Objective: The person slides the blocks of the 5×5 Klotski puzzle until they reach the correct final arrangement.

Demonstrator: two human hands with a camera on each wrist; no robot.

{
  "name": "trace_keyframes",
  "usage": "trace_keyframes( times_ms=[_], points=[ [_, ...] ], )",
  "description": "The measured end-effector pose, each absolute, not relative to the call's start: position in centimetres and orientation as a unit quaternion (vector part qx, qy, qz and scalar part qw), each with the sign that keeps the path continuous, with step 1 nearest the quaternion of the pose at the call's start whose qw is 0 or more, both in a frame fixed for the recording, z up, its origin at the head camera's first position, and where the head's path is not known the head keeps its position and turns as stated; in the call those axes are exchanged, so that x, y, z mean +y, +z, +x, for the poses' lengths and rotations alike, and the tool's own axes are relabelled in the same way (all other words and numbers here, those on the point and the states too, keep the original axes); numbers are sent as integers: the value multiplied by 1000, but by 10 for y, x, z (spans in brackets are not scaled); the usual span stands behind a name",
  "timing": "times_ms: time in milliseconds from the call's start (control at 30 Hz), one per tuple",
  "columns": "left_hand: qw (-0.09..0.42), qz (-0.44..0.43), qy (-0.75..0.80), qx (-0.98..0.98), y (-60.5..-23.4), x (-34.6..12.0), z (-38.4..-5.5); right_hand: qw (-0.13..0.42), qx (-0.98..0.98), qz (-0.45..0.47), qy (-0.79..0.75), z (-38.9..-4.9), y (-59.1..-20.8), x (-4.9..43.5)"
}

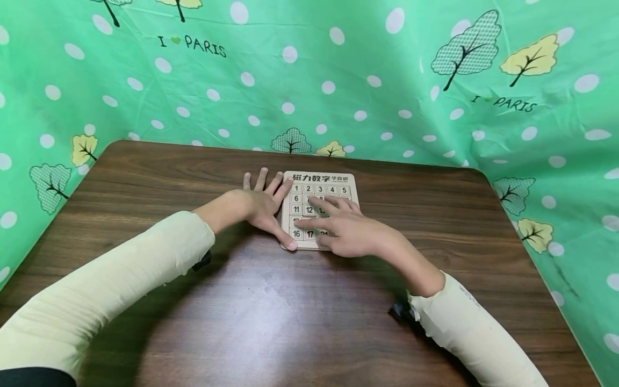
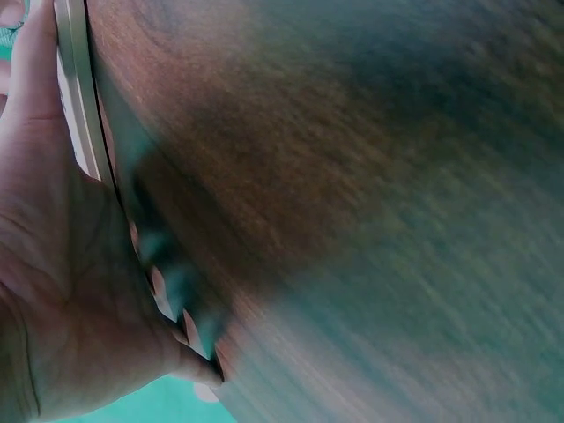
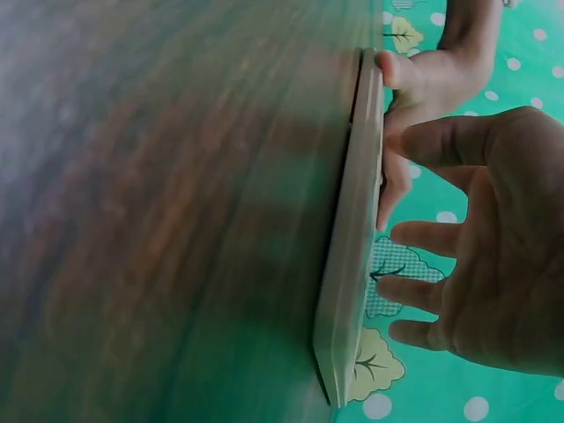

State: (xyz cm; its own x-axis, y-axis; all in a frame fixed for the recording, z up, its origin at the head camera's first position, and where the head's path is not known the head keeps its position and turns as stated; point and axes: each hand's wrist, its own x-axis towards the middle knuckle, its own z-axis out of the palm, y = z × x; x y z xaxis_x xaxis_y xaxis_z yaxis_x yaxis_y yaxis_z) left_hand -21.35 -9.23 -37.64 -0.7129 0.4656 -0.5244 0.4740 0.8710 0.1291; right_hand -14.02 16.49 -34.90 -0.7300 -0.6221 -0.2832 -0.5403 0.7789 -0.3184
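Note:
A pale number-tile sliding puzzle [image 1: 319, 178] lies flat on the wooden table, its tiles numbered and its top edge printed with Chinese characters. My left hand [image 1: 263, 207] is spread at the puzzle's left side, thumb on the lower left corner and index fingertip on the upper left. Over the tiles reaches my right hand [image 1: 350, 231], fingers extended and apart, fingertips close to the left columns; it hides the tiles at the lower right. In the right wrist view, the puzzle's side edge [image 3: 348, 238] shows with the right hand [image 3: 502, 247] above the board, its fingers loosely outstretched.
The dark wood table [image 1: 290, 317] extends around the puzzle on all sides. A green curtain [image 1: 309, 70] with white dots and printed trees hangs behind the table and along both sides. Pale sleeves [image 1: 145, 252] cover both forearms, with a black strap part showing beneath each wrist.

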Motion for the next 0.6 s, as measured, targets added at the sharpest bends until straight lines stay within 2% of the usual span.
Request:
trace_keyframes(
  times_ms=[367, 600],
  points=[
    [276, 255, -2, 927, -376, -95, -213, 176, 936, -288, -100, -140, -350, 184],
    [249, 271, 5, 930, -383, -97, -213, 167, 933, -301, -103, -136, -354, 187]
  ],
)
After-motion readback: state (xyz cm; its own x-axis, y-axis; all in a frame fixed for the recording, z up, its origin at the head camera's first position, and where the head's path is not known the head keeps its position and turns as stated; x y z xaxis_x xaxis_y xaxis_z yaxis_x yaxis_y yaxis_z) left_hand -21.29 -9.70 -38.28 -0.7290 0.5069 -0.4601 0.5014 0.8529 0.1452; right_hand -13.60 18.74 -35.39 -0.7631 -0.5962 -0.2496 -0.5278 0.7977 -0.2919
